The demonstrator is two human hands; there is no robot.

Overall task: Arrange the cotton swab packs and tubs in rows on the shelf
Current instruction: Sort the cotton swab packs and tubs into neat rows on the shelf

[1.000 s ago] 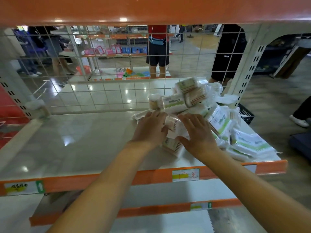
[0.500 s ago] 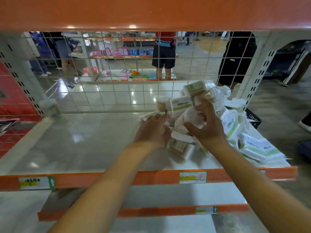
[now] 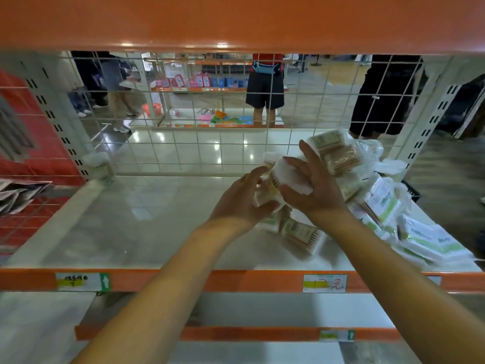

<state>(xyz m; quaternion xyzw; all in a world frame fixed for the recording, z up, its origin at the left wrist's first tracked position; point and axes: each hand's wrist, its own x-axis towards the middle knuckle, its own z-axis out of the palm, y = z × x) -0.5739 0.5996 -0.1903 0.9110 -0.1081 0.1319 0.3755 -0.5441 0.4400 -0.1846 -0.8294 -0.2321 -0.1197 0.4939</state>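
Note:
A jumbled heap of cotton swab packs [image 3: 378, 206] lies on the right part of the white shelf [image 3: 147, 222]. Both my hands hold a cotton swab pack [image 3: 283, 177] lifted above the shelf, left of the heap. My left hand [image 3: 241, 200] grips it from below and the left. My right hand [image 3: 312, 185] wraps over its right side, fingers spread across the white swab tips. A boxed swab pack [image 3: 304, 232] lies on the shelf under my wrists. One cotton swab tub [image 3: 98, 166] stands alone at the back left corner.
A white wire grid [image 3: 210, 143] closes the back of the shelf. An orange shelf edge [image 3: 236, 19] hangs low overhead. The orange front rail [image 3: 236, 281] carries price labels. Several people stand in the aisle beyond the grid.
Both hands rose from the heap's left edge with a pack. The right hand first lifted it, then the left hand came up under it.

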